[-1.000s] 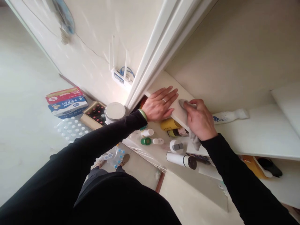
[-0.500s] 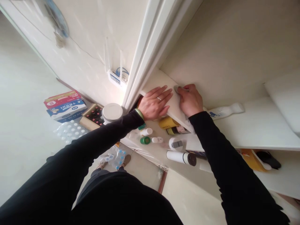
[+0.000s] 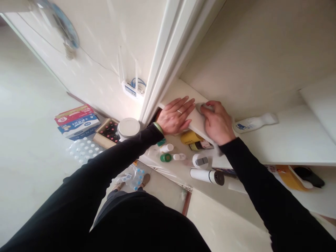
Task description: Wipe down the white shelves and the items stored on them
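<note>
Both your hands are at the upper shelf (image 3: 181, 91). Your left hand (image 3: 175, 117) is open, palm down, its fingers stretched out. Your right hand (image 3: 218, 123) grips a grey cloth (image 3: 200, 106), which lies on the shelf just beside your left fingertips, partly hidden by your grip. To the right of your right hand, a white bottle (image 3: 256, 123) lies on its side; lower down, you have a yellow container (image 3: 189, 137) and a white flask (image 3: 203, 175).

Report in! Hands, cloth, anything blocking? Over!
Right hand holding gray cloth on shelf. Left hand open, palm down at shelf edge. Maybe blocking: blue-marked white bottle lying beside right hand.
</note>
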Demonstrator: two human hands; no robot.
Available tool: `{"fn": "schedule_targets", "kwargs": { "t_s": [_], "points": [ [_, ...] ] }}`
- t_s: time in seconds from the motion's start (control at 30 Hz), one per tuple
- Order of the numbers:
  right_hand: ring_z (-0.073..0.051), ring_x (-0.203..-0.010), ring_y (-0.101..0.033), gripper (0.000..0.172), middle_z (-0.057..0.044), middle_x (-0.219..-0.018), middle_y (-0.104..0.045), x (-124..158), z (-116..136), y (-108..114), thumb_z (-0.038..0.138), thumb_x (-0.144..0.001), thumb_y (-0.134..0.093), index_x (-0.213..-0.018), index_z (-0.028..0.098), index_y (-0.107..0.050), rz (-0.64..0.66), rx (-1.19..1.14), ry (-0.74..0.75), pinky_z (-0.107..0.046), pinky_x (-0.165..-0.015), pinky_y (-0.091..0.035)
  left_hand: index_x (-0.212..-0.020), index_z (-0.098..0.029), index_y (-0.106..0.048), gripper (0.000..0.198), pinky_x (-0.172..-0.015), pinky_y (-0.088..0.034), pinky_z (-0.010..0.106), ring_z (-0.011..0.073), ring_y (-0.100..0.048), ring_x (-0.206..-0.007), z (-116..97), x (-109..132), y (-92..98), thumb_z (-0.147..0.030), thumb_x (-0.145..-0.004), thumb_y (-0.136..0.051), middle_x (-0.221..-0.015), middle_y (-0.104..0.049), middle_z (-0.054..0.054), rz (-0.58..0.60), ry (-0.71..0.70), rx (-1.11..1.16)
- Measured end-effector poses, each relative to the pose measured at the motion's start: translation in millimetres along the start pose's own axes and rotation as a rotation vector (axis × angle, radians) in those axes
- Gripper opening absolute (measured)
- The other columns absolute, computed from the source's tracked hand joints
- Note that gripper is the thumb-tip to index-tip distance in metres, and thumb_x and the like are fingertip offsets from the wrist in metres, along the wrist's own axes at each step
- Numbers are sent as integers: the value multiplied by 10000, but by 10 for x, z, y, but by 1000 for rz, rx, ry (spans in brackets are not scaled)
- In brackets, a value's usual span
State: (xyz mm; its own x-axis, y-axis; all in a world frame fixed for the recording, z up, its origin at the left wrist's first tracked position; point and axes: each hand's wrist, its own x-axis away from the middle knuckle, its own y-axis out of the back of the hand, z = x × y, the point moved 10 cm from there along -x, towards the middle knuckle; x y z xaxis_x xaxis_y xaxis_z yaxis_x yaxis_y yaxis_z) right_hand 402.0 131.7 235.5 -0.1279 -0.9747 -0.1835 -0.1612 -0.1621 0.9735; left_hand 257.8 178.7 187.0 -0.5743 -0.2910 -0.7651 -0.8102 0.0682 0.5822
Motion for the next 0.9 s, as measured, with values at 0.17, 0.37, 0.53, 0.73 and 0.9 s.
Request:
{"fn": "schedule_targets", "kwargs": {
  "t_s": [0.17,0.37,0.53,0.73,0.9],
  "points": [
    [-386,-1402,-610,406,-161,-1679,-568,-75,5,34,221,-1035,-486,-1262,183,-820,-89,-57,-11,-558,-1207,-495,-1682,-171,-566,698,-1413,-369,581,350,-488,-1680,55,14,-33,-582,-1164,-345,-1724,-592,167,29,14,19],
    [-360,-1319,-643,450,-136,-1495,-734,-42,-62,0,345,-1127,-430,-1265,194,-831,-64,-185,5,-549,-1188,-499,-1730,-168,-480,726,-1458,-268,597,365,-376,-1740,103,7,13,-588,-1166,-297,-1788,-512,165,91,36,-15],
    [-329,-1197,-662,442,-134,-1403,-786,184,-139,-3,380,-1124,-448,-1222,203,-842,-126,-231,111,-521,-1131,-513,-1756,-201,-432,730,-1473,-179,645,373,-283,-1776,214,49,147,-612,-1166,-309,-1800,-499,153,15,56,-101],
    [-331,-1239,-631,423,-161,-1486,-752,-118,-109,-87,352,-1118,-464,-1245,171,-824,-112,-216,73,-534,-1112,-466,-1783,-229,-385,771,-1476,-191,614,355,-261,-1784,311,122,67,-670,-1158,-283,-1811,-487,132,-5,45,-144],
    [-312,-1214,-683,536,-145,-1390,-794,214,-77,-13,480,-1161,-367,-1152,218,-834,-141,-313,303,-518,-1132,-494,-1800,-263,-341,760,-1473,-180,638,333,-215,-1800,299,175,78,-670,-1163,-263,-1827,-464,119,-10,67,-187]
  ]
}}
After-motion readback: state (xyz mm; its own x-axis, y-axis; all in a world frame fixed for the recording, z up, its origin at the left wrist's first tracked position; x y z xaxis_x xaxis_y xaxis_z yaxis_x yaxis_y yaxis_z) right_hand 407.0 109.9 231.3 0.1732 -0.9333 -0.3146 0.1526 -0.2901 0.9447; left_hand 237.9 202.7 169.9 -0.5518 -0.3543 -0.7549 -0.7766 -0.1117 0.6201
